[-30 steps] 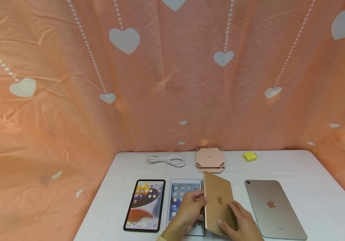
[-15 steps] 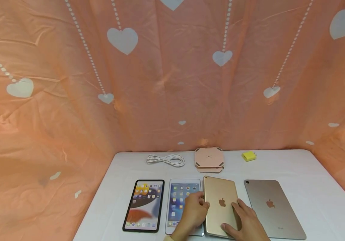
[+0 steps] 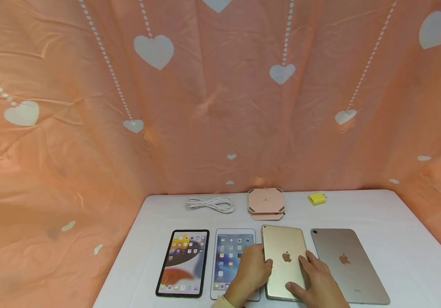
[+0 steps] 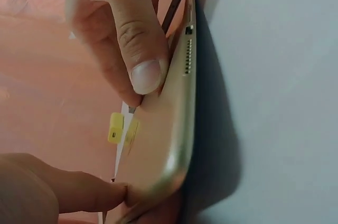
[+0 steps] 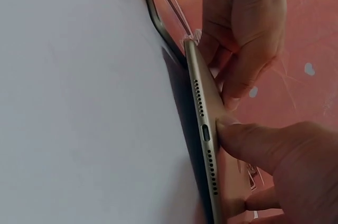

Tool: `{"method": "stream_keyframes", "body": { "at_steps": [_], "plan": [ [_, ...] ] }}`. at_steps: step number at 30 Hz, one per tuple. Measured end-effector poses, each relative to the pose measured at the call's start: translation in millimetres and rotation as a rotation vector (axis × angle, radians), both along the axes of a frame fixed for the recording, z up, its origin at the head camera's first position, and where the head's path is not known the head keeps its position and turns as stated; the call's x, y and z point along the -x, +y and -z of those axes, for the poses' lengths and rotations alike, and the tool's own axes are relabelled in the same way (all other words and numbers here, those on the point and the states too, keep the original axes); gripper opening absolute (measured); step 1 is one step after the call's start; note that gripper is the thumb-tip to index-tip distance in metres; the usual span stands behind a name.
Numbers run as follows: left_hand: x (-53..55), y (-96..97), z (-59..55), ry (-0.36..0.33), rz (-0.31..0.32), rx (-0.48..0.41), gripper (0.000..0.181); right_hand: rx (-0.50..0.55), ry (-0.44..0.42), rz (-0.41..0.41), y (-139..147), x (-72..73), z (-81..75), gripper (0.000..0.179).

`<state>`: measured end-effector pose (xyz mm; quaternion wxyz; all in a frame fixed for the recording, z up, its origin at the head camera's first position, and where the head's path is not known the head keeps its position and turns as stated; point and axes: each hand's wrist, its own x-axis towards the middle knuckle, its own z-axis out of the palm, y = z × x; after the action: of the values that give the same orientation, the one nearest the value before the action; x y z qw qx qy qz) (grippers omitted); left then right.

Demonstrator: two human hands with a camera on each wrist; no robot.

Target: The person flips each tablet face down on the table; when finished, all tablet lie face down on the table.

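A gold tablet (image 3: pixel 284 273) lies back up and almost flat, its apple logo showing, in the middle of the near row. My left hand (image 3: pixel 253 267) grips its left edge, thumb on the back, fingers curled at the side and partly hidden. On the right edge my right hand (image 3: pixel 317 280) holds it, thumb and forefinger spread over the back. Both wrist views show the gold tablet's port edge (image 5: pixel 207 134) raised over a dark shadow. Under my left wrist is a white-framed tablet (image 3: pixel 226 261), screen lit and partly covered.
A black-framed tablet (image 3: pixel 182 263) with a lit screen lies at the left. Face down at the right is a grey tablet (image 3: pixel 353 269). Behind stand a coiled white cable (image 3: pixel 210 205), a pink folding stand (image 3: pixel 266 201) and a yellow charger plug (image 3: pixel 317 198) on the white table (image 3: pixel 151 222).
The gold tablet has gone from tilted up on one side to nearly flat between the white-framed and grey tablets. Both hands have moved slightly right with it, keeping hold.
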<state>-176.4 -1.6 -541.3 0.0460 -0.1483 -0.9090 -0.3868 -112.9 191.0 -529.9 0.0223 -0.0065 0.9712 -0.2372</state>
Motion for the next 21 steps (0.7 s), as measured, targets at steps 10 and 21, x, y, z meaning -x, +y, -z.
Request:
{"method": "stream_keyframes", "body": {
  "at_steps": [10, 21],
  "plan": [
    [1.8, 6.0, -28.0, -0.147, 0.017, 0.201, 0.032, -0.009, 0.017, 0.006, 2, -1.2, 3.0, 0.095],
    [15.7, 18.9, -2.3, -0.09, -0.044, 0.358, 0.035, -0.022, 0.038, -0.014, 1, -1.2, 3.7, 0.094]
  ]
}}
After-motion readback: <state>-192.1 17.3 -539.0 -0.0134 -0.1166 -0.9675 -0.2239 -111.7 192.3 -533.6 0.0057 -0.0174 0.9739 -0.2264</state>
